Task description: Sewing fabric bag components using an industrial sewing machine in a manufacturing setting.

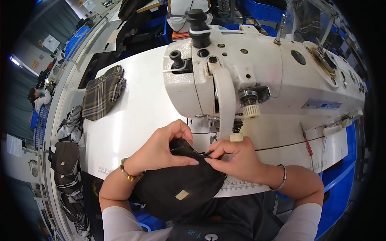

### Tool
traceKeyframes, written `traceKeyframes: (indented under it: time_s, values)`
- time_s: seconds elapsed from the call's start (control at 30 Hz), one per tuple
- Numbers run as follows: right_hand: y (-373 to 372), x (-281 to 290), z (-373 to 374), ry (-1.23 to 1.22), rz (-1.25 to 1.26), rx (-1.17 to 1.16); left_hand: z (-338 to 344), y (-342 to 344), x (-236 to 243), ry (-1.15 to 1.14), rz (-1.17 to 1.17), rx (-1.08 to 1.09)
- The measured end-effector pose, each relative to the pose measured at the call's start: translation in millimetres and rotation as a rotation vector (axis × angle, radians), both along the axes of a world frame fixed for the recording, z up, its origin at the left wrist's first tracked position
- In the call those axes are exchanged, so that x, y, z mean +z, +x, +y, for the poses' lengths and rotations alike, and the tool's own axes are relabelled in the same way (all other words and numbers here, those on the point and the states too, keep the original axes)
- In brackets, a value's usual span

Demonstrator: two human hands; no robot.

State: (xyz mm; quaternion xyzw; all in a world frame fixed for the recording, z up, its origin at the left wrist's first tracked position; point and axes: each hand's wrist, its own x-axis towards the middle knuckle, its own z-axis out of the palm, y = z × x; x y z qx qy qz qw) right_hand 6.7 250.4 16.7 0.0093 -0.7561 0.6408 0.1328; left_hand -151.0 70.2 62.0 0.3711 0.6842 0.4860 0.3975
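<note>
Cloth (171, 186) is pinched at seven o'clock from the sewing machine (273, 68).
Its dark one o'clock edge is held by fingers of the left hand (163, 148) and right hand (239, 160).

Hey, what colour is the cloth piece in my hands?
The cloth piece is very dark, nearly black; it shows best in the head view.

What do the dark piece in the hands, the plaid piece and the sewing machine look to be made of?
Dark piece: seems cloth, matte, judging by its soft drape; the fibre can't be told.
Plaid piece: likely woven fabric, dull finish, with crossing checks and a rumpled edge.
Sewing machine: probably painted metal, off-white with a slight sheen and worn, stained spots.
</note>
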Motion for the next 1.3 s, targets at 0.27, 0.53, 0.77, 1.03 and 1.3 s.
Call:
traceKeyframes:
  time_s: [0.27, 0.53, 0.77, 1.03, 1.3]
  values:
    - [-0.9, 0.8, -1.8, -0.071, -0.034, -0.004, 0.4, 2.4, -1.6, -0.036, 0.170, -0.139]
    - [-2.1, 0.0, -1.2, -0.248, -0.122, -0.004, 0.1, 1.6, -2.9, -0.037, 0.122, -0.113]
    - [-2.2, -2.0, -2.7, -0.377, -0.173, 0.022, 1.1, 2.2, 0.7, -0.040, 0.175, -0.132]
    - [-0.7, -3.1, -6.2, -0.212, -0.075, 0.028, 0.8, 13.1, -0.6, -0.041, 0.188, -0.059]
    - [-3.2, -2.3, -2.1, 0.007, -0.085, 0.130, -2.3, 0.7, 0.1, -0.023, 0.089, -0.067]
